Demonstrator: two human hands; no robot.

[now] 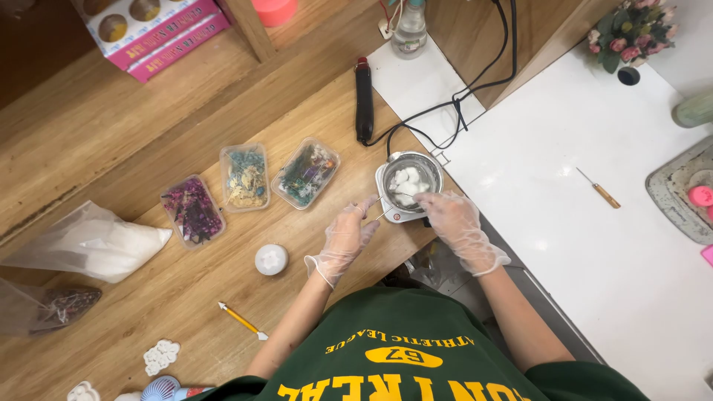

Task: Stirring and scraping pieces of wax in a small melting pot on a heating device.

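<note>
Wax lumps [406, 180] still solid white in small metal pot [411, 172] on heater [394, 212] at worktop [186, 289] right edge; gloved left hand [346, 236] and right hand [454, 223] each pinching thin stick [386, 211]; flower trays [245, 177] untouched.

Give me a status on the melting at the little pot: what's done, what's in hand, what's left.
Done: white chunks sit in the metal pot on the small heater. In hand: the gloved right hand holds a thin stick into the pot while the gloved left hand reaches its handle. Left: the chunks look solid, and the three dried-flower trays and white moulds lie untouched.
</note>
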